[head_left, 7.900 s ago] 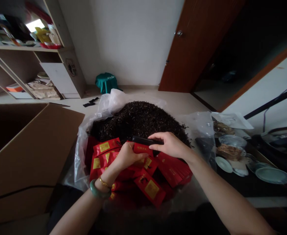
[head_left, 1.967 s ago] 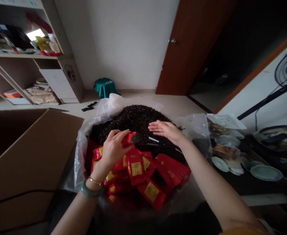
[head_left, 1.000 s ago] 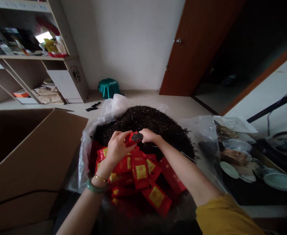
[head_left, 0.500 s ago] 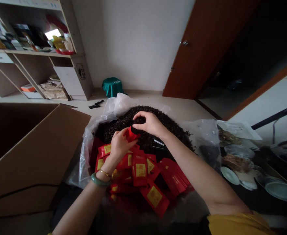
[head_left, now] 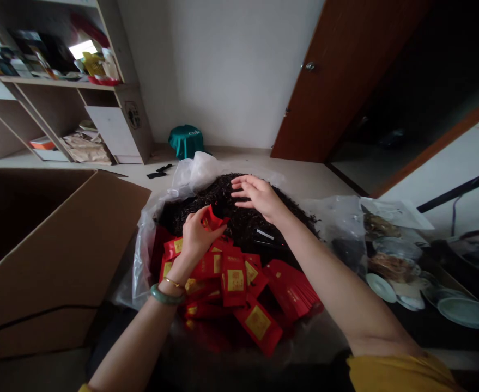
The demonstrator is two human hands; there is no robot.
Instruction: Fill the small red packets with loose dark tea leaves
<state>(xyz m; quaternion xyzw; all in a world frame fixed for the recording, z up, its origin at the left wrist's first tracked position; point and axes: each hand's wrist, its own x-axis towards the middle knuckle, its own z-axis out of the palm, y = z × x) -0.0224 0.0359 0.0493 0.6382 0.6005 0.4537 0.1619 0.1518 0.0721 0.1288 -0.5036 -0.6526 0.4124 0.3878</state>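
My left hand (head_left: 198,231) pinches a small red packet (head_left: 211,219), its top edge facing up. To the right, my right hand (head_left: 259,197) hovers with fingers apart and nothing in them, over a heap of dark, dry loose-leaf tea (head_left: 239,218). The heap lies in a clear plastic bag (head_left: 143,256). On the near side of the tea, several red packets with gold labels (head_left: 235,280) lie in a pile. A fanned stack of flat red packets (head_left: 290,288) sits to their right. A dark device with a pale strip (head_left: 265,234) rests on the tea below my right forearm.
A large open cardboard box (head_left: 79,234) stands at the left. Dishes (head_left: 464,311) and a tray with dry stuff are on the right. Behind are a shelf unit (head_left: 112,128), a teal-covered stool or bin (head_left: 186,140) and a brown door (head_left: 329,81).
My right hand has drawn away from the red packet's mouth, moving right and up, and its fingers have spread. My left hand still holds the packet, slightly shifted left.
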